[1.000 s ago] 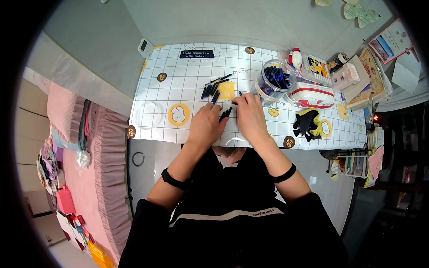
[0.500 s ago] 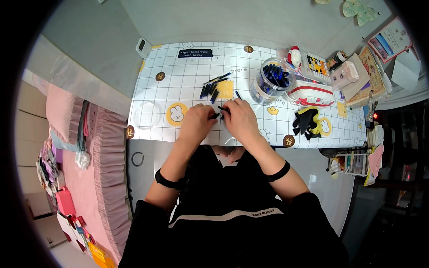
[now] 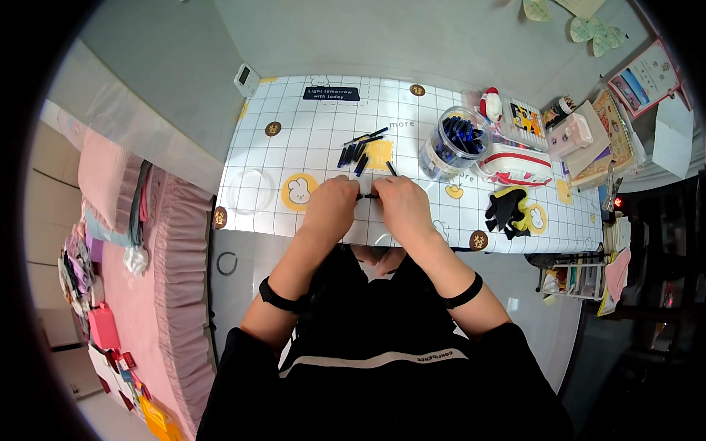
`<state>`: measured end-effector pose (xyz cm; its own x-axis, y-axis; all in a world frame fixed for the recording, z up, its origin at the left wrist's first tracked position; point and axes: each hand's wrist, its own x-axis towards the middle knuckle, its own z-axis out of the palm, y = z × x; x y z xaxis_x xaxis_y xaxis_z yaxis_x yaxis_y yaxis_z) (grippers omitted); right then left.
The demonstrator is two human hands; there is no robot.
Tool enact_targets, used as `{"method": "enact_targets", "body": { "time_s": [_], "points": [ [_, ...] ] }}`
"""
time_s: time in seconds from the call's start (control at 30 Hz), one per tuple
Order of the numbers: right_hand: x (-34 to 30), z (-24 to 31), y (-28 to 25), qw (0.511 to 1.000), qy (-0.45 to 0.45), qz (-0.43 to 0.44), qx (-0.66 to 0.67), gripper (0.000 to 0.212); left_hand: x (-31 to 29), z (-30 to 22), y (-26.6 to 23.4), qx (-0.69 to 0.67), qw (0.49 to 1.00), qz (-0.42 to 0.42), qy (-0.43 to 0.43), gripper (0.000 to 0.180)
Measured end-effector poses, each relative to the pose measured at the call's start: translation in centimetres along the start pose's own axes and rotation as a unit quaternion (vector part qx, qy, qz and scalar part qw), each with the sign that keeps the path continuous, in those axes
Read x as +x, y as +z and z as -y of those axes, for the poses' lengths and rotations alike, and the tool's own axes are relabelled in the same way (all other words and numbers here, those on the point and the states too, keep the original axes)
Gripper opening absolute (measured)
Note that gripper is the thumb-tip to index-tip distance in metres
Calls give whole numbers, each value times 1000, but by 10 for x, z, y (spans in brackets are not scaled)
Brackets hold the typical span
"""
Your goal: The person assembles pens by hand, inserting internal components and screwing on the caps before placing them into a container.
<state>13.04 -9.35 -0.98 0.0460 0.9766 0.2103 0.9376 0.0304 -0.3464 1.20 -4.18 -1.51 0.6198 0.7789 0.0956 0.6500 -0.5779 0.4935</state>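
Over the near edge of the table (image 3: 294, 147), my two hands face each other with a narrow gap between them. My left hand (image 3: 330, 208) is closed, its fingertips pinching a small dark tube (image 3: 359, 197). Opposite it, my right hand (image 3: 404, 209) pinches another short dark tube (image 3: 371, 196), roughly level with the first; whether the two touch is too small to tell. Just beyond my hands lies a loose group of short blue-black tubes (image 3: 351, 155). One single tube (image 3: 391, 168) rests beside my right fingers.
To the right stands a clear round jar (image 3: 439, 163) full of similar tubes. Near it are a white and red pouch (image 3: 517, 165) and black-and-yellow gloves (image 3: 507, 209). A clear round lid (image 3: 250, 190) lies at the left. A small white timer (image 3: 246, 79) leans at the back.
The tube in my right hand, tilted before, now lies nearly level, facing the one in my left hand. The whole view has shifted slightly; the loose tubes appear unmoved on the table.
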Motion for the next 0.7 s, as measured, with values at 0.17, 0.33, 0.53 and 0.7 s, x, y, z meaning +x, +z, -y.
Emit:
{"method": "enact_targets", "body": {
  "time_s": [0.17, 0.33, 0.53, 0.7],
  "points": [
    [-4, -11, 3, 995, 7, -48, 83, 11, -1, 3, 8, -49, 997, -48, 36, 10],
    [-6, -22, 3, 988, -17, -84, 127, 17, 1, 6, 7, -209, 973, -95, 32, 17],
    [-2, -21, 14, 921, 19, -166, 351, 15, 8, 3, 16, -347, 927, -136, 32, 14],
    [-7, -19, 19, 919, 0, -165, 357, 15, 7, 7, 22, -345, 927, -135, 60, 15]
  ]
}}
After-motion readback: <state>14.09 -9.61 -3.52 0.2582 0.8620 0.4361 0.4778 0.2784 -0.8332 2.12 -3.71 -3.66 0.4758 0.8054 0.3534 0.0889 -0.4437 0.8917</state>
